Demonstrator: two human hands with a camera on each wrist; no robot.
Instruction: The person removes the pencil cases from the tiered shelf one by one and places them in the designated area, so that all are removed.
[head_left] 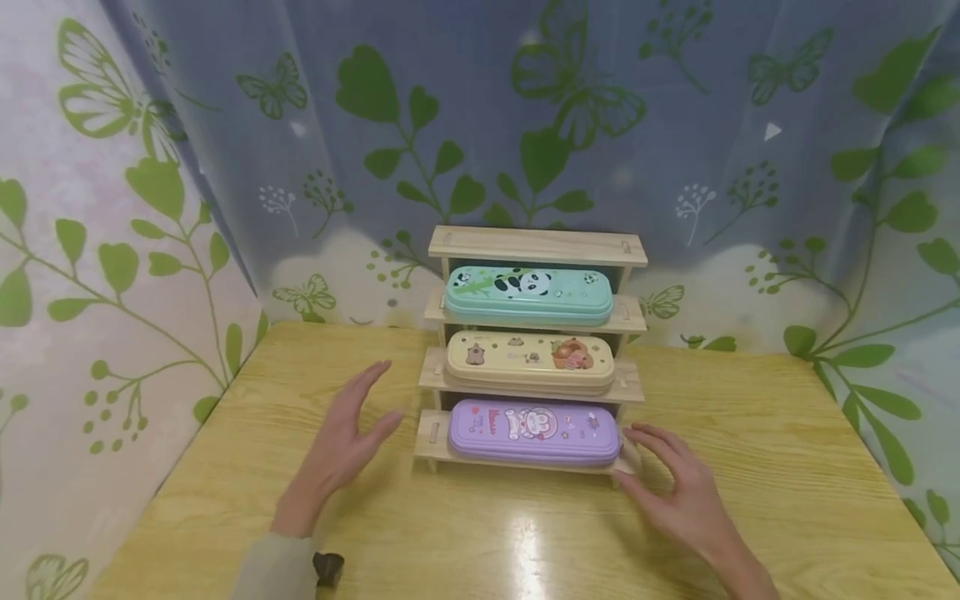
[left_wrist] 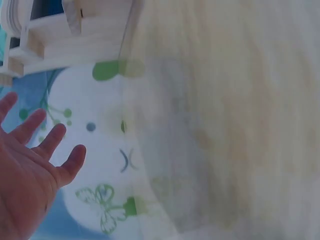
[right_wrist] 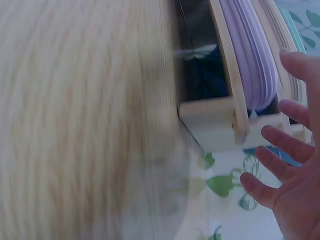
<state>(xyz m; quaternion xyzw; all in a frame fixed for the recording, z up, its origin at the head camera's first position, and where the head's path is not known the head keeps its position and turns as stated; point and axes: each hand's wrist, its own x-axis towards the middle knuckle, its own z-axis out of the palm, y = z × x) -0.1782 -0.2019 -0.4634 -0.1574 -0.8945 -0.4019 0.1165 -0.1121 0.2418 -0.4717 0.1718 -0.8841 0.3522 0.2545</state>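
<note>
A stepped wooden rack (head_left: 536, 246) stands on the table, with one pencil case on each of its three lower tiers. The purple case (head_left: 536, 431) with a bunny picture lies lowest, the cream case (head_left: 510, 360) with bear pictures in the middle, and the mint case (head_left: 528, 296) with pandas above. My left hand (head_left: 337, 446) hovers left of the rack, fingers extended and nothing held. At the right end of the lowest tier is my right hand (head_left: 686, 492), its fingers spread beside the purple case (right_wrist: 250, 55); whether a fingertip touches the rack, I cannot tell.
The top plank of the rack is bare. A small black object (head_left: 328, 568) sits by the left sleeve at the near edge of view. Behind the wooden table (head_left: 750, 400) hangs a blue and white curtain (head_left: 465, 108) with leaves and butterflies.
</note>
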